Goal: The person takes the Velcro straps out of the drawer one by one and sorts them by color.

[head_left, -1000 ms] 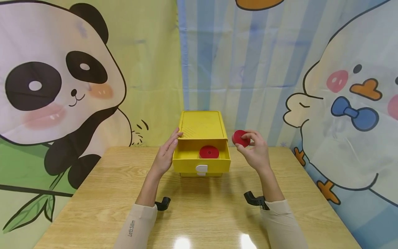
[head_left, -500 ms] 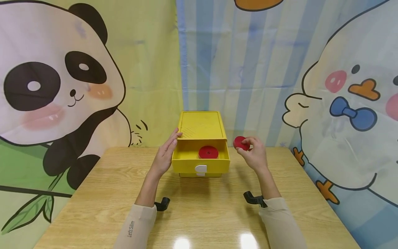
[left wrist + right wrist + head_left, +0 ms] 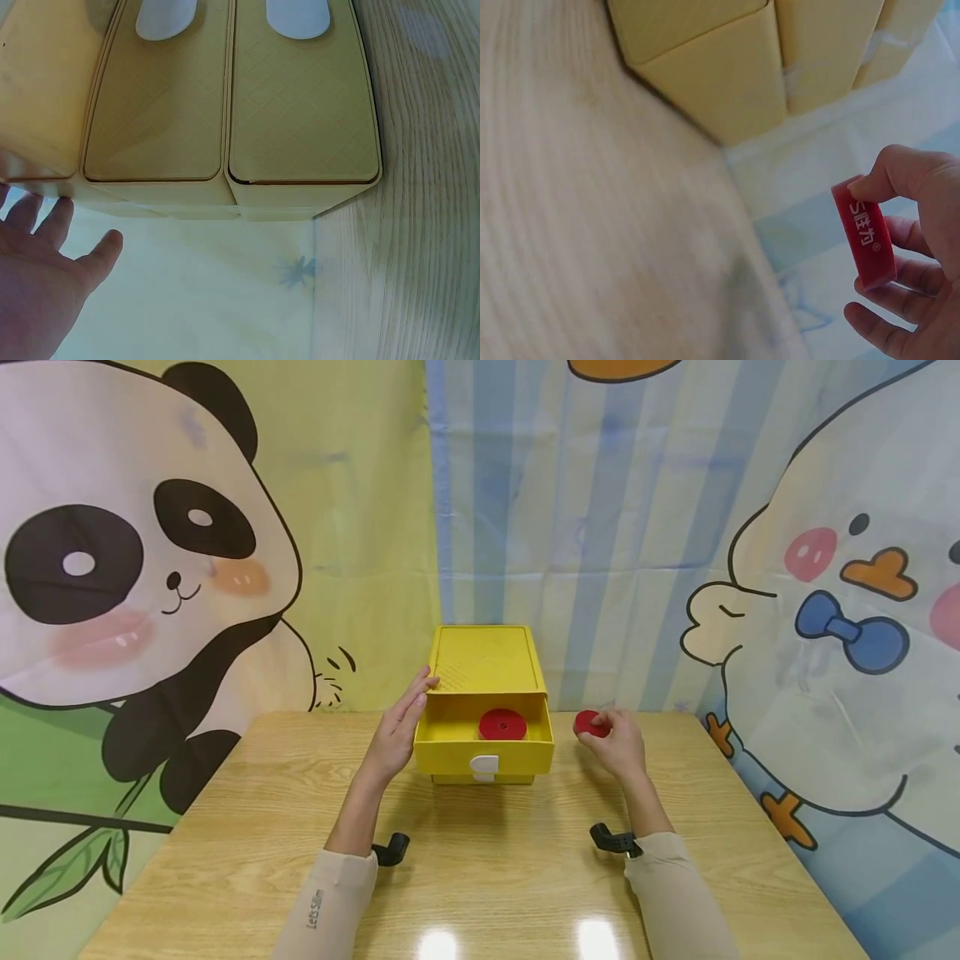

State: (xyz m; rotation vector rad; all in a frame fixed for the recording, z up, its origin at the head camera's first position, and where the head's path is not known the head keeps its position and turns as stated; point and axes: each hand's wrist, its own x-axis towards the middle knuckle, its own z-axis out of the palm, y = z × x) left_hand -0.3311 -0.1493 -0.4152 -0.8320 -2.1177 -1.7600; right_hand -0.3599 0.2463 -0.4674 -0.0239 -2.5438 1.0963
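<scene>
A yellow drawer unit [image 3: 487, 658] stands at the back of the table, its top drawer [image 3: 446, 758] pulled out. Inside that drawer lies a red tape roll [image 3: 502, 724] with a small hole in its centre. My left hand [image 3: 392, 739] rests against the unit's left side near the top edge, fingers extended; the left wrist view shows the fingertips at the yellow casing [image 3: 300, 195]. To the right of the unit, my right hand [image 3: 621, 745] pinches another red tape roll [image 3: 587, 723] between thumb and fingers. White lettering marks the rim of this held roll [image 3: 864, 232] in the right wrist view.
The wooden table [image 3: 487, 868] reaches back to a printed cloth backdrop [image 3: 622, 527]. White pull tabs [image 3: 298, 19] sit on the lower drawer fronts. A black wrist mount [image 3: 392, 852] juts inward from the left forearm, and another black mount [image 3: 613, 839] from the right.
My right hand has lowered the held roll from beside the unit's top towards the table, shifting slightly right. My left hand, the drawer and the roll in it stay in place.
</scene>
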